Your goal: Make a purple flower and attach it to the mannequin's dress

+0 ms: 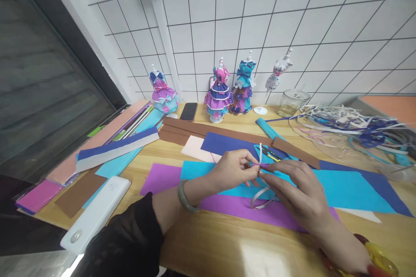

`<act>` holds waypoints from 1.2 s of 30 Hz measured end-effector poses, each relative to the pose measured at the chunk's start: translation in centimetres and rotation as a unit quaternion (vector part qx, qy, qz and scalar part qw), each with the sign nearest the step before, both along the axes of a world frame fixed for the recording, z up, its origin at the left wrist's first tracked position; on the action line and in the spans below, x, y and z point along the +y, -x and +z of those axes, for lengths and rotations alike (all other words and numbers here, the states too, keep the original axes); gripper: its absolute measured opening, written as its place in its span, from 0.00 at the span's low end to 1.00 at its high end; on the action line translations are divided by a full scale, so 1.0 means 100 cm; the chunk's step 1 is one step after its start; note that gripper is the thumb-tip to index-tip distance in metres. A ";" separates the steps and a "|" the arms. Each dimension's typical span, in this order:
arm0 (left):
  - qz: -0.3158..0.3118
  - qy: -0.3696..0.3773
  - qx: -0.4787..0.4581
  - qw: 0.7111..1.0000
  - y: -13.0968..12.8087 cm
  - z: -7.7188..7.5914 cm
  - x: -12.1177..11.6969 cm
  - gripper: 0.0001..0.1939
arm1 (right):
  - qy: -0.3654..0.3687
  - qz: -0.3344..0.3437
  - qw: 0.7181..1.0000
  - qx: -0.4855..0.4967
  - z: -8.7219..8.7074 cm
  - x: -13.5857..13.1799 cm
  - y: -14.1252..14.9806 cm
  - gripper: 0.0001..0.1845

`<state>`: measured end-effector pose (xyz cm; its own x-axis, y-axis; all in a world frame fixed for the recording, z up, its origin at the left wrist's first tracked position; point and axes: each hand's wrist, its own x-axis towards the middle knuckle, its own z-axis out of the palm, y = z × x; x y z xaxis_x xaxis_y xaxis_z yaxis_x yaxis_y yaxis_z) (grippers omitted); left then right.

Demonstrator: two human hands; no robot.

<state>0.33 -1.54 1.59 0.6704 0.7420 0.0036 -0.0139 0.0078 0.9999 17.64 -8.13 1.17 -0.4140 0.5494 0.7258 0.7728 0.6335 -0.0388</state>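
My left hand point(232, 168) pinches a thin purple strip point(267, 165) between thumb and fingers, over the middle of the table. From the right, my right hand point(300, 186) meets it with thumb and fingertips closed on the strip's other side. A narrow white ribbon point(260, 152) stands up at the fingertips, and a loop of white ribbon hangs below them; where it is held is hidden by the fingers. Under both hands lie a light blue sheet point(351, 186) and a purple sheet point(240, 207). Scissors point(271, 154) with dark and yellow parts lie just behind the fingers.
Small mannequins in layered dresses point(218, 99) and a barely dressed mannequin point(274, 78) stand along the tiled wall. A phone point(189, 111), brown strips point(175, 132) and a glass jar point(294, 103) are at the back. Tangled ribbons point(351, 121) lie right, a white power bank point(97, 212) left.
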 end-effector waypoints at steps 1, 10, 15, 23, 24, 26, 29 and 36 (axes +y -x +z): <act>-0.004 -0.002 0.003 1.000 0.000 0.000 -0.001 0.09 | 0.007 0.000 1.000 0.021 0.001 0.001 0.001 0.12; -0.030 -0.027 0.017 0.999 0.000 -0.004 -0.002 0.07 | 0.106 0.003 0.984 0.140 -0.002 0.006 0.006 0.10; -0.044 -0.013 0.007 0.999 -0.001 -0.005 0.000 0.09 | 0.126 -0.022 0.978 0.163 -0.010 0.006 0.006 0.08; -0.076 0.022 -0.022 0.997 0.000 -0.004 0.001 0.11 | 0.123 -0.074 0.974 0.176 -0.011 0.005 0.008 0.05; -0.079 0.024 -0.026 0.996 0.000 -0.005 0.001 0.12 | 0.119 -0.075 0.974 0.178 -0.011 0.005 0.009 0.05; -0.082 0.030 -0.033 0.996 0.000 -0.005 0.001 0.13 | 0.115 -0.074 0.974 0.179 -0.012 0.005 0.009 0.05; -0.080 0.039 -0.036 0.995 0.000 -0.006 0.001 0.15 | 0.118 -0.075 0.974 0.181 -0.013 0.005 0.010 0.05; -0.066 0.048 -0.040 0.996 -0.001 -0.005 -0.001 0.14 | 0.114 -0.088 0.973 0.181 -0.015 0.005 0.011 0.04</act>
<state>0.46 -1.61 1.07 0.7629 0.6465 -0.0054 -0.0860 0.1097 0.9902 16.55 -7.61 -0.31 -0.0390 0.7532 0.6567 0.7783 0.4350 -0.4528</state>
